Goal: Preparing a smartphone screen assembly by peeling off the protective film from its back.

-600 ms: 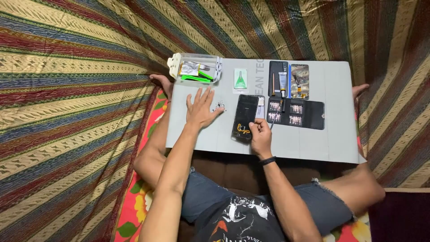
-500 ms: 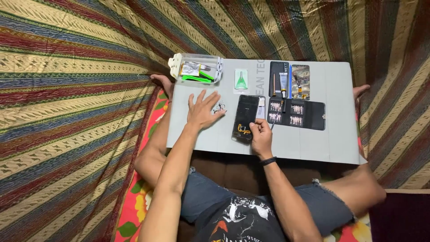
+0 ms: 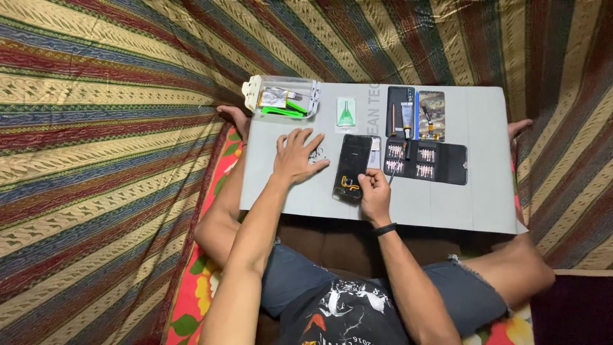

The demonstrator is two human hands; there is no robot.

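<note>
Striped cloth backdrop, grey worktop [image 3: 472,204] on lap. Right hand [image 3: 375,195] pinches thin tool beside one black phone [image 3: 351,167]. Left hand [image 3: 296,155] flat, grip released. One clear box [image 3: 282,97] holds green tools; one open bit case [image 3: 424,161].

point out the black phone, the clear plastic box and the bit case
black phone [image 3: 353,163], head view, middle of its dark back
clear plastic box [image 3: 281,98], head view, on its see-through lid
bit case [image 3: 440,164], head view, on the open black flap
</note>
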